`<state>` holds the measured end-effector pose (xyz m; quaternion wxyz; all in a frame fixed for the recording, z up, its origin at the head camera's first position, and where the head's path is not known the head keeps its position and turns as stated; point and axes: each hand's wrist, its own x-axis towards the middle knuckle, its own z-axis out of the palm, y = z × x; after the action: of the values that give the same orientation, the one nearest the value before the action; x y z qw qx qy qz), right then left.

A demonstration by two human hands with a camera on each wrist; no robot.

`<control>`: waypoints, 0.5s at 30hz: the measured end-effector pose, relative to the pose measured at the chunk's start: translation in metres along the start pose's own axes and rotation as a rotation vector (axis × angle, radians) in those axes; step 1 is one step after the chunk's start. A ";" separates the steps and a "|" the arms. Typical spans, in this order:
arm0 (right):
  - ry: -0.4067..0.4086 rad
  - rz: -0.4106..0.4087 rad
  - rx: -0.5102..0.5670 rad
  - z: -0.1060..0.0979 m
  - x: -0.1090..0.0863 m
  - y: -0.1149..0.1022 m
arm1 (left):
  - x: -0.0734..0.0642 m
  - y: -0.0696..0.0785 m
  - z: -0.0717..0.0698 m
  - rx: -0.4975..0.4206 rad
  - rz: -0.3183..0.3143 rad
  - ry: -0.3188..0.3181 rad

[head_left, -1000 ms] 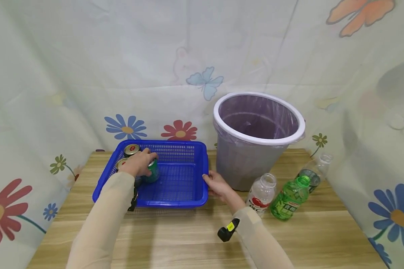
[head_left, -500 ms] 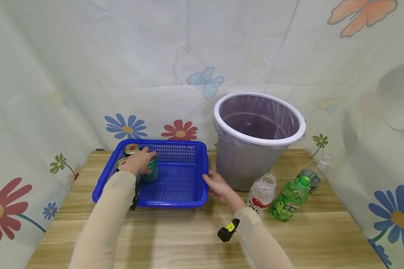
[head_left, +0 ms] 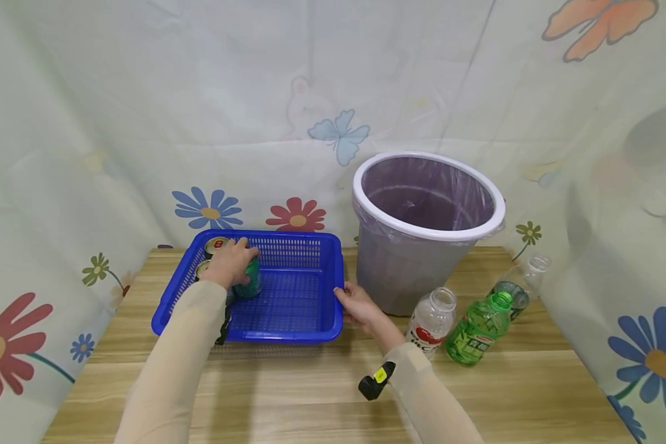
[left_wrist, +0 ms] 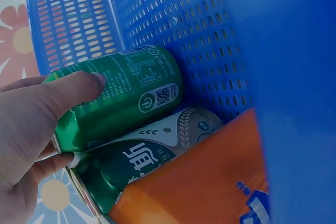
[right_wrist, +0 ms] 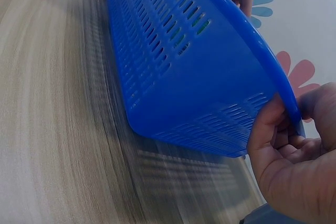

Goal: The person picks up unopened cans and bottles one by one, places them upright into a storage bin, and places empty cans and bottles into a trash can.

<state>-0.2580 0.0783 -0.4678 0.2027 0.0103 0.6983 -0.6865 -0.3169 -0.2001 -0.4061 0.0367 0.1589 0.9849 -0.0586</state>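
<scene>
My left hand (head_left: 230, 264) reaches into a blue plastic basket (head_left: 333, 283) and grips a green drink can (left_wrist: 123, 95), the thumb lying along its side in the left wrist view. Against that can sits a dark green and silver can (left_wrist: 139, 163), with an orange can (left_wrist: 194, 177) beside it. Gold lids of two cans (head_left: 216, 246) show at the basket's left side in the head view. At the right end my right hand (right_wrist: 299, 150) pinches the basket's rim between thumb and fingers.
Behind my right hand stands a grey trash bin (head_left: 405, 265) with a clear liner. To its front right are a clear bottle with a red label (head_left: 430, 324), a green bottle (head_left: 480, 330) and another clear bottle (head_left: 518, 283). A patterned curtain (head_left: 227, 123) surrounds the wooden table (head_left: 288, 394).
My left hand and the green can have shifted very slightly toward the back of the basket. The right hand keeps its hold on the rim.
</scene>
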 end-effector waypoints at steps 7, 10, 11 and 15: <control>-0.003 -0.002 -0.001 0.000 0.000 0.000 | 0.007 -0.002 0.002 -0.007 -0.011 -0.001; -0.005 0.001 -0.002 0.001 -0.001 -0.001 | 0.009 -0.002 0.001 -0.005 -0.008 -0.004; -0.005 0.004 0.001 0.001 -0.001 -0.001 | 0.010 -0.001 0.000 -0.006 -0.007 -0.005; -0.005 -0.002 -0.003 0.001 -0.001 -0.001 | 0.011 -0.001 -0.002 -0.007 0.000 -0.002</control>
<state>-0.2573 0.0780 -0.4667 0.2038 0.0077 0.6989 -0.6856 -0.3279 -0.1969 -0.4055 0.0385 0.1586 0.9851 -0.0552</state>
